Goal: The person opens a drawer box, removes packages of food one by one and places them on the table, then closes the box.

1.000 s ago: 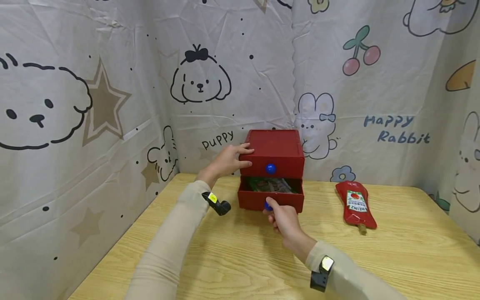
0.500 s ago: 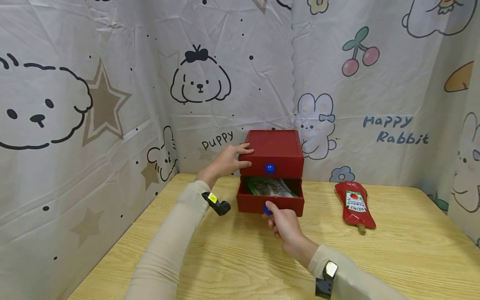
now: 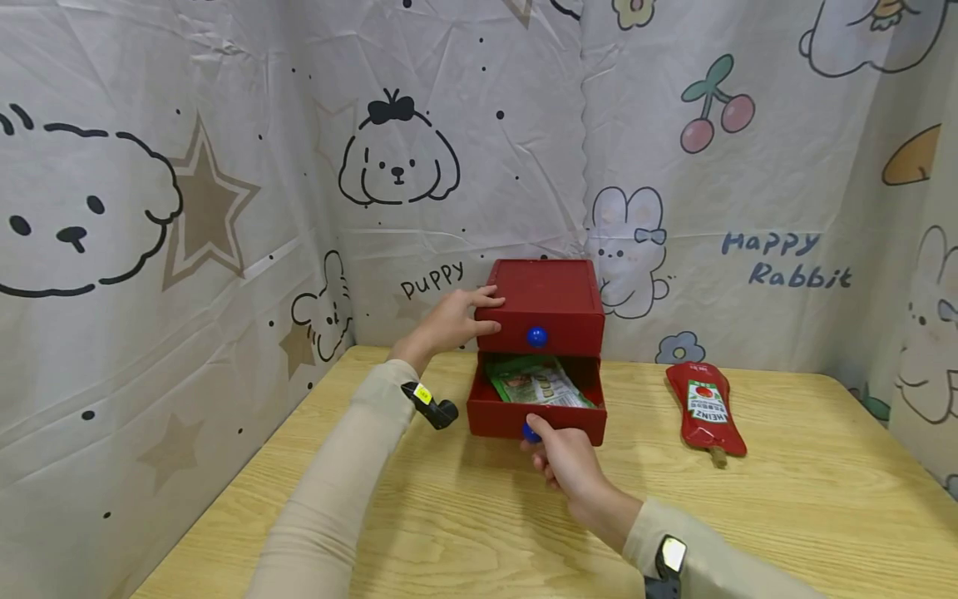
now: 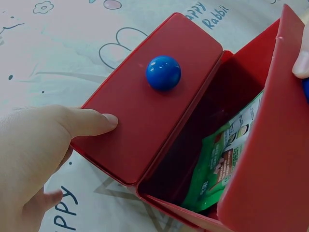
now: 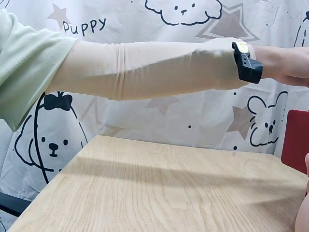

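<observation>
A small red two-drawer unit stands at the back of the table. My left hand holds its upper left corner, fingers over the top and thumb against the upper drawer's front. That drawer is closed and has a blue knob. Below it, the lower drawer is pulled out. My right hand pinches the lower drawer's blue knob, thumb on top. Inside that drawer lies a green and white printed packet, also visible in the left wrist view.
A red Heinz ketchup pouch lies to the right of the unit on the wooden table. A printed cloth curtain hangs behind and along both sides.
The lower drawer has slid farther out toward me with my right hand on its knob, and more of the packet shows. My left hand stays on the unit.
</observation>
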Available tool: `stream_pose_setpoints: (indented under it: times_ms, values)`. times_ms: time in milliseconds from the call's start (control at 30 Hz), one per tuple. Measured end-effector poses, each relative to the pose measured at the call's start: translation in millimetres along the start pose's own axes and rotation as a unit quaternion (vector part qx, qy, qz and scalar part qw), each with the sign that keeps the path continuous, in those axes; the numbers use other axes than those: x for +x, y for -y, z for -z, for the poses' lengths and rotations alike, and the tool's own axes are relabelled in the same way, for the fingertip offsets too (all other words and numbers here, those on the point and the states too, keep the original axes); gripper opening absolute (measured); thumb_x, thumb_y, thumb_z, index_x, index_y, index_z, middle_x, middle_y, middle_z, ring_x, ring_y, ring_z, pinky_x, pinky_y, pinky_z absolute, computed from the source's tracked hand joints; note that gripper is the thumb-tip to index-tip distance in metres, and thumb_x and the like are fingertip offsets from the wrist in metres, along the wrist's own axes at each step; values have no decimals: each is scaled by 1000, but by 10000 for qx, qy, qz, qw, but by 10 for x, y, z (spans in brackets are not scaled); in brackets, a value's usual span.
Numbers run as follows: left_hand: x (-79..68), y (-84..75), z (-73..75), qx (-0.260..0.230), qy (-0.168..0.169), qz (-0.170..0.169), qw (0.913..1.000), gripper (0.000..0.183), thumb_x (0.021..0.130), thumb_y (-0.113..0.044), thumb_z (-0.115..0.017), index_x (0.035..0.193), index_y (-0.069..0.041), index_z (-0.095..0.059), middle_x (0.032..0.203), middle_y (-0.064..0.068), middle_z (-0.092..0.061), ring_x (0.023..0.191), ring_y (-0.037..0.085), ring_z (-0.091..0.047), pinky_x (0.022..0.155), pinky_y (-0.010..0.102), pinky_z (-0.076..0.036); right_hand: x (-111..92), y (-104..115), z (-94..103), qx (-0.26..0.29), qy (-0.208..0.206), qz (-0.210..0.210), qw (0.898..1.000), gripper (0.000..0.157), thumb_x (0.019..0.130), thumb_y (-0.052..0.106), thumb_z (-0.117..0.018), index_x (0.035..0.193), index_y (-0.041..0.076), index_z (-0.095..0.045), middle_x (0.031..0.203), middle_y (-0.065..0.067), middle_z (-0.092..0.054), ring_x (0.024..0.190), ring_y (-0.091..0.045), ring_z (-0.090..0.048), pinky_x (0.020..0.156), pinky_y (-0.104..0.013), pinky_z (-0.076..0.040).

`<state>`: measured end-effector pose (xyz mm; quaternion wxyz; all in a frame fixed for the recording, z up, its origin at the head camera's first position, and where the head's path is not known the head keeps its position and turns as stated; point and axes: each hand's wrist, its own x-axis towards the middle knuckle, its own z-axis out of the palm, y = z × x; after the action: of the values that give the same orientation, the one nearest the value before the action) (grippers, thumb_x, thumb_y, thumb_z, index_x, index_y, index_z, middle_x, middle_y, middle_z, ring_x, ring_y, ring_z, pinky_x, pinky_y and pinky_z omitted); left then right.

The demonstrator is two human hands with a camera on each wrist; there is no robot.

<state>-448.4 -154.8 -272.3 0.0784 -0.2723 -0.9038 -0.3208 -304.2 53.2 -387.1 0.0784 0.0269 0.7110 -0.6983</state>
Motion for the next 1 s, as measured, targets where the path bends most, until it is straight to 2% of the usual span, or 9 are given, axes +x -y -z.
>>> stream_pose_setpoints:
  times_ms: [800,1000]
  values:
    - [-3,-7,25,-14,87,-6,10000,50,98,-17,-74,145,-9,-61,162,6,-41,152,31,-27,119,45,-29,-183,-6,-30,-398,-31,70,9992,49,102,46,-60,83,4,-75,58,1,-52,49,-9,-37,50,-26,-33]
    - [3,-7,19,-23,89,31,10000,50,98,-18,-75,146,-10,-60,162,4,-41,153,26,-26,119,43,-29,-195,-13,-3,-369,83,58,9993,52,103,49,-60,86,2,-76,58,0,-52,48,-8,-37,50,-25,-32]
